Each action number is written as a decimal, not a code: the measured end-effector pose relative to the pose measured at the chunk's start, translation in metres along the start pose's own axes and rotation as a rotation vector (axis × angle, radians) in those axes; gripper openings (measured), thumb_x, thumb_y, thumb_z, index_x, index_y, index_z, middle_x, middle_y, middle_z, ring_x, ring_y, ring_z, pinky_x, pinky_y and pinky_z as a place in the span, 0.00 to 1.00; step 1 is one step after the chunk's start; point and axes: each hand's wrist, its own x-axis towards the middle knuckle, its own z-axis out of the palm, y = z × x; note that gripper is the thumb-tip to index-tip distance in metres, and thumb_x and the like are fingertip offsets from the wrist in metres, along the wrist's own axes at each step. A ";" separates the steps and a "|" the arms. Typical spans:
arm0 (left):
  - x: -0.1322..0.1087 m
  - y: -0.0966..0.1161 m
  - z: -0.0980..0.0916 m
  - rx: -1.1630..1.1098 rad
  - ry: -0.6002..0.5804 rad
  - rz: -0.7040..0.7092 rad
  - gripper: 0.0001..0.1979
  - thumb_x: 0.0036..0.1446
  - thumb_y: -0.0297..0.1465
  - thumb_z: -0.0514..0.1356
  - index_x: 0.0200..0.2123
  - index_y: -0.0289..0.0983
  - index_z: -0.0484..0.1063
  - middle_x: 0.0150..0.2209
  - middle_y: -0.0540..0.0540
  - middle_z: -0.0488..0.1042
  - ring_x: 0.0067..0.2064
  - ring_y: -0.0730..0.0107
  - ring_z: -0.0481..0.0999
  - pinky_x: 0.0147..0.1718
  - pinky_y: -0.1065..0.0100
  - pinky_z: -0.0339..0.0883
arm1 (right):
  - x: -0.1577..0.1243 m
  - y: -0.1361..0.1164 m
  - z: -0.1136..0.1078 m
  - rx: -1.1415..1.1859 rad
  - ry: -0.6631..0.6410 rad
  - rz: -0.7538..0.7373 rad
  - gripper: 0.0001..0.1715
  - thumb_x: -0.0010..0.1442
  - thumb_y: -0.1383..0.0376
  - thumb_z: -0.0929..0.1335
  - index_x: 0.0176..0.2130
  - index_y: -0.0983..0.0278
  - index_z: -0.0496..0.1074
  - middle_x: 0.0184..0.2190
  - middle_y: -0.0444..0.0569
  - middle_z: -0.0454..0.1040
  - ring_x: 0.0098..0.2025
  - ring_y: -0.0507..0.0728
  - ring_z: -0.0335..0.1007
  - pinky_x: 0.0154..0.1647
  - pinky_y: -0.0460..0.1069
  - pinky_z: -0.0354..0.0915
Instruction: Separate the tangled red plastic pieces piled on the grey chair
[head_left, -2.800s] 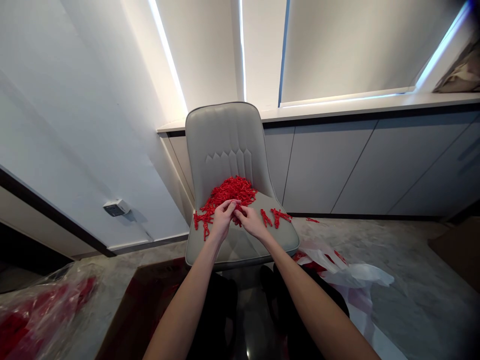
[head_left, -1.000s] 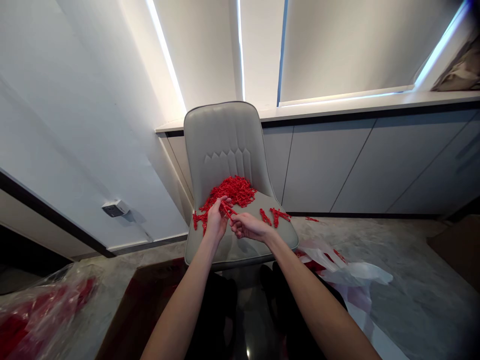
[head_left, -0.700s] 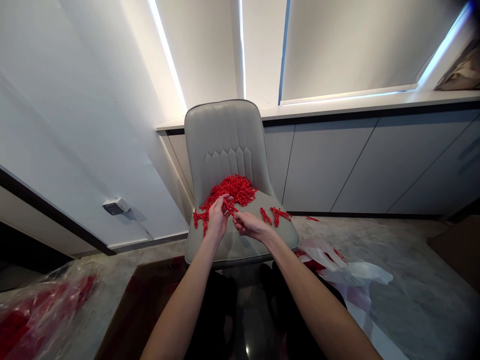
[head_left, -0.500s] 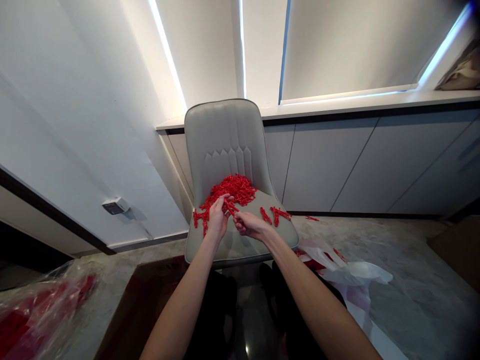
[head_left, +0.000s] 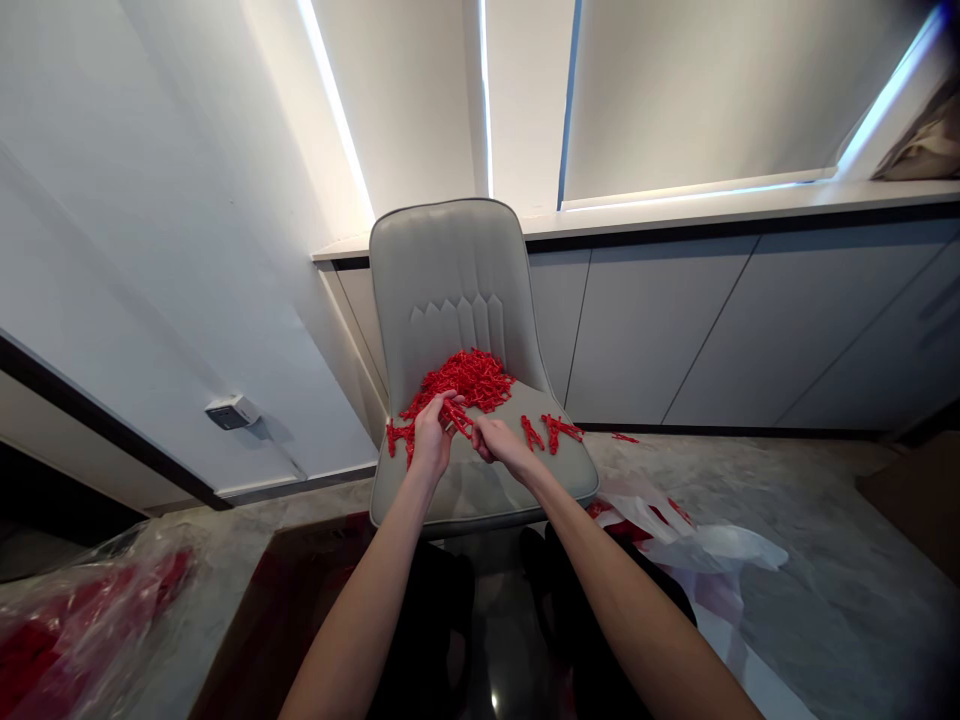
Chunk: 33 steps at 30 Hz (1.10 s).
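A white wall (head_left: 172, 240) fills the upper left of the frame, and pale roller blinds (head_left: 720, 90) span the upper right above a low grey cabinet (head_left: 675, 330) with a white top (head_left: 675, 222). A grey marble-look floor (head_left: 825, 510) runs across the lower part, with a transparent plastic bag (head_left: 90, 620) holding something red at lower left and a crumpled white plastic bag (head_left: 712, 548) at lower right. A small wall box (head_left: 232, 412) sits low on the wall, left of centre. In the centre stands a grey upholstered chair (head_left: 450, 290), just above the person's dark-clad legs (head_left: 427, 630). A heap of small red pieces (head_left: 472, 378) lies at the back of its seat, two small clumps (head_left: 553, 432) rest on the seat to the right of the hands, and a stray piece (head_left: 625, 438) lies on the floor beyond. The left hand (head_left: 431, 437) is at the heap's front edge, fingers curled narrowly around a few pieces. The right hand (head_left: 501, 447) is just beside it, fingertips (head_left: 480, 426) drawn together against those pieces; whether they grip them cannot be told.
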 end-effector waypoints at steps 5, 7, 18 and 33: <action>-0.002 -0.001 0.003 0.018 -0.024 0.015 0.14 0.54 0.38 0.64 0.40 0.36 0.78 0.40 0.43 0.80 0.34 0.72 0.74 0.32 0.71 0.63 | -0.004 -0.003 0.002 0.085 0.046 0.069 0.20 0.62 0.66 0.58 0.19 0.61 0.55 0.10 0.36 0.47 0.14 0.47 0.39 0.18 0.45 0.38; -0.002 -0.001 0.003 0.015 -0.013 0.000 0.14 0.54 0.39 0.64 0.40 0.36 0.78 0.40 0.43 0.80 0.34 0.71 0.74 0.32 0.70 0.63 | -0.006 -0.005 0.002 0.119 0.015 0.107 0.18 0.61 0.67 0.58 0.20 0.61 0.54 0.11 0.35 0.46 0.15 0.47 0.38 0.18 0.45 0.38; -0.002 0.001 0.003 0.000 0.030 -0.045 0.13 0.56 0.39 0.63 0.39 0.35 0.77 0.39 0.43 0.80 0.33 0.71 0.74 0.30 0.69 0.63 | -0.011 -0.010 0.001 0.315 -0.179 0.246 0.16 0.62 0.64 0.55 0.23 0.60 0.53 0.12 0.34 0.44 0.16 0.48 0.36 0.19 0.44 0.41; -0.001 0.003 -0.003 -0.096 0.127 -0.168 0.09 0.60 0.35 0.60 0.38 0.36 0.76 0.36 0.47 0.80 0.29 0.76 0.74 0.30 0.70 0.63 | -0.012 -0.013 -0.004 0.522 -0.244 0.314 0.17 0.63 0.60 0.58 0.24 0.61 0.58 0.13 0.34 0.46 0.16 0.48 0.39 0.19 0.43 0.42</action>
